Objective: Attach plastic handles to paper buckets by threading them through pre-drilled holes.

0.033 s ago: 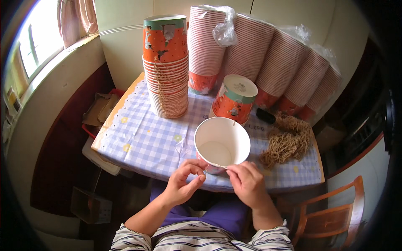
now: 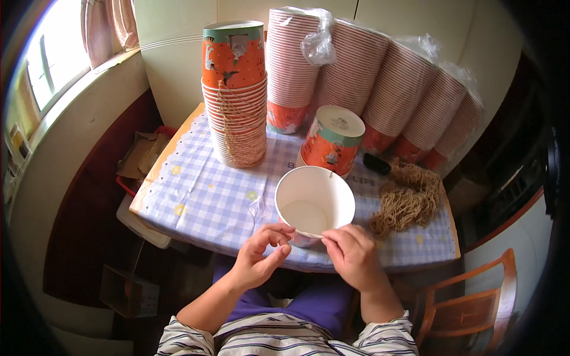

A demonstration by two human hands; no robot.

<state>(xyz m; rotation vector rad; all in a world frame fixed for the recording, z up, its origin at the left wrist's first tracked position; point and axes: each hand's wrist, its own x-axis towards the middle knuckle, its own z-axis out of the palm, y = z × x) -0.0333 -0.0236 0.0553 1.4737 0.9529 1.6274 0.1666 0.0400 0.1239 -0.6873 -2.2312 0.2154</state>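
A white-lined paper bucket (image 2: 314, 196) stands mouth up at the table's front edge, tilted slightly toward me. My left hand (image 2: 263, 252) is at the left of its near rim, fingers curled over the edge and thumb held apart below. My right hand (image 2: 353, 252) pinches at the right of the same rim; what lies between its fingertips is too small to make out. A short brown bit of cord shows at the bucket's far rim. Just behind is an upside-down orange and green paper bucket (image 2: 332, 145).
Nested buckets with brown cords draped down them form a tall stack (image 2: 237, 113) at left. Several plastic-wrapped bucket stacks (image 2: 353, 65) line the back. A bundle of brown cords (image 2: 407, 199) lies at right on the checked tablecloth (image 2: 208, 196). A wooden chair (image 2: 469, 308) stands at lower right.
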